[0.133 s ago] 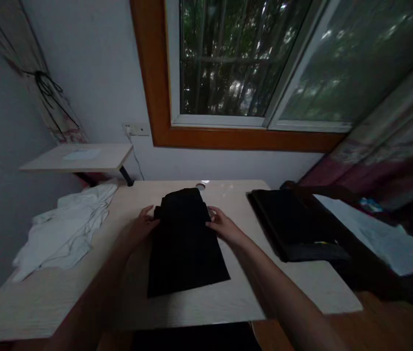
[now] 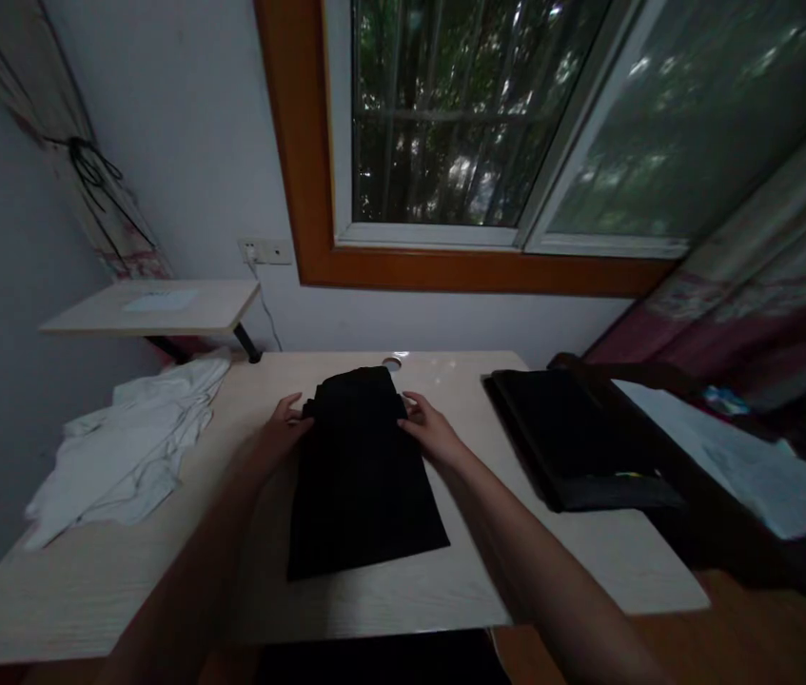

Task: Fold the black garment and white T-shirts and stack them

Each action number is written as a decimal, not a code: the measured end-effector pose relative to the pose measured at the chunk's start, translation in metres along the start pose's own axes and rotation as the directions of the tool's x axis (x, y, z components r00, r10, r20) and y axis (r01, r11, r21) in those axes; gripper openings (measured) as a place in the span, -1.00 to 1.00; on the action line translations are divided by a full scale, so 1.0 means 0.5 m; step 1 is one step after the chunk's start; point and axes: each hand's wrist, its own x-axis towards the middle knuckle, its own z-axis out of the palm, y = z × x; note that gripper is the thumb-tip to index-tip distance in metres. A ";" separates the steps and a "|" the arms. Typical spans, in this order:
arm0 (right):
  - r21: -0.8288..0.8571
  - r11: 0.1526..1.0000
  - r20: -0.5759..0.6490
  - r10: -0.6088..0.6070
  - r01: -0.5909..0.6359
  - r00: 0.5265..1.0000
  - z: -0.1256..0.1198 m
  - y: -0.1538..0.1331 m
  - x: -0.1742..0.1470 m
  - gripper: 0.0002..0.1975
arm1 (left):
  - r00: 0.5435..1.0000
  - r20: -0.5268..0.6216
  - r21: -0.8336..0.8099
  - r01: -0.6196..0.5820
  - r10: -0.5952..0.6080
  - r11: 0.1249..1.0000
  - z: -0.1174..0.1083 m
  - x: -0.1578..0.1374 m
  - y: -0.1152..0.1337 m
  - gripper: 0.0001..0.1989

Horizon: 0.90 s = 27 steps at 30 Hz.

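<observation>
A folded black garment [image 2: 366, 485] lies on the pale table in front of me, narrower at its far end and wider toward me. My left hand [image 2: 284, 430] is at its left side, thumb on top and fingers at the edge, pinching the cloth. Opposite it, my right hand [image 2: 432, 428] pinches the right edge in the same way, the thumb over the fabric. Between the hands the upper layer is a little bunched at both sides. The fingertips under the cloth are hidden, and the dark fabric shows few folds.
A crumpled white garment [image 2: 127, 442] lies at the left, partly under a small raised shelf [image 2: 217, 303]. Dark folded clothes [image 2: 566, 428] are stacked at the table's right edge. Beyond them is a pale sheet-like item [image 2: 737, 457]. Wall and window stand behind the table [image 2: 460, 590].
Both hands have shifted slightly away from me along the garment's sides, and the bunched edge between them has moved a little with them. The rest of the garment stays put.
</observation>
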 end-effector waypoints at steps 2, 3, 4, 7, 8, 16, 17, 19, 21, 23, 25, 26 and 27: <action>-0.137 0.989 -0.024 -0.060 0.056 0.998 0.007 -0.008 0.017 -0.39 | 1.000 -0.017 0.015 -0.011 0.012 1.000 0.004 0.009 0.002 -0.28; -0.202 0.976 -0.026 -0.091 0.084 0.996 0.009 -0.010 0.024 -0.40 | 1.000 -0.019 0.033 -0.014 0.015 0.999 0.005 0.012 0.003 -0.32; -0.253 0.961 -0.026 -0.119 0.109 0.993 0.011 -0.010 0.029 -0.41 | 1.000 -0.020 0.056 -0.016 0.017 0.998 0.005 0.013 0.003 -0.36; -0.352 0.924 -0.034 -0.171 0.149 0.985 0.013 -0.001 0.039 -0.42 | 0.999 -0.015 0.107 -0.037 0.039 0.994 0.001 0.013 0.004 -0.51; -0.368 0.918 -0.038 -0.174 0.148 0.984 0.012 0.004 0.041 -0.42 | 0.999 -0.007 0.104 -0.050 0.051 0.993 -0.001 0.012 0.004 -0.56; -0.324 0.937 -0.040 -0.149 0.128 0.988 0.003 0.033 0.055 -0.43 | 0.997 -0.055 0.078 -0.040 0.044 0.996 0.004 -0.001 0.011 -0.69; -0.327 0.935 -0.032 -0.154 0.135 0.988 0.003 0.033 0.055 -0.43 | 0.998 -0.061 0.080 -0.027 0.032 0.996 0.006 -0.002 0.011 -0.70; -0.336 0.930 -0.022 -0.166 0.149 0.986 0.001 0.032 0.055 -0.45 | 0.997 -0.074 0.082 -0.012 0.019 0.997 0.009 -0.001 0.010 -0.71; -0.340 0.927 -0.021 -0.173 0.155 0.985 0.001 0.030 0.054 -0.48 | 0.995 -0.092 0.083 -0.019 0.026 0.996 0.011 0.001 0.007 -0.73; -0.335 0.930 -0.031 -0.171 0.151 0.985 0.001 0.028 0.052 -0.51 | 0.993 -0.103 0.081 -0.041 0.049 0.996 0.012 0.004 0.002 -0.75; -0.328 0.934 -0.045 -0.169 0.145 0.985 0.002 0.028 0.050 -0.56 | 0.992 -0.107 0.085 -0.056 0.065 0.995 0.014 0.007 -0.001 -0.75; -0.325 0.935 -0.052 -0.169 0.144 0.984 0.003 0.028 0.050 -0.58 | 0.992 -0.106 0.089 -0.059 0.069 0.994 0.015 0.008 -0.001 -0.75; -0.323 0.936 -0.057 -0.171 0.144 0.984 0.003 0.029 0.050 -0.59 | 0.992 -0.107 0.096 -0.061 0.072 0.994 0.016 0.008 -0.001 -0.73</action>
